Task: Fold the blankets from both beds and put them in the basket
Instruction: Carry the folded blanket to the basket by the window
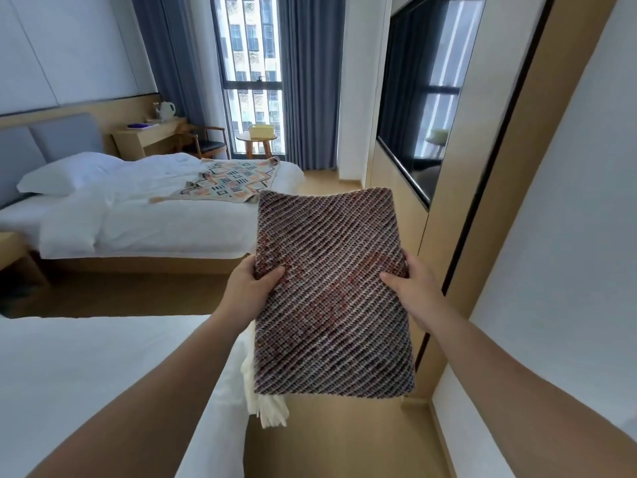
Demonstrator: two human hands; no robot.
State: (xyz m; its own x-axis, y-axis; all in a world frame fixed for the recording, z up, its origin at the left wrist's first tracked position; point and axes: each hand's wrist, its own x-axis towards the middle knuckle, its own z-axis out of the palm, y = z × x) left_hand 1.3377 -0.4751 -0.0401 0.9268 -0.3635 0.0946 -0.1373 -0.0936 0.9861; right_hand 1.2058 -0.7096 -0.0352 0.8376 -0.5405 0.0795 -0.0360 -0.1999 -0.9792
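Observation:
A folded dark woven blanket with red flecks and white fringe at its lower left hangs flat in the air between the two beds' foot ends. My left hand grips its left edge and my right hand grips its right edge. A second blanket, pale with a colourful geometric pattern, lies spread on the far bed near its foot. A yellow basket stands on a small round table by the window.
The near bed fills the lower left. A wooden wall with a dark TV runs along the right. A desk and chair stand beyond the far bed. Wooden floor lies between the beds and the wall.

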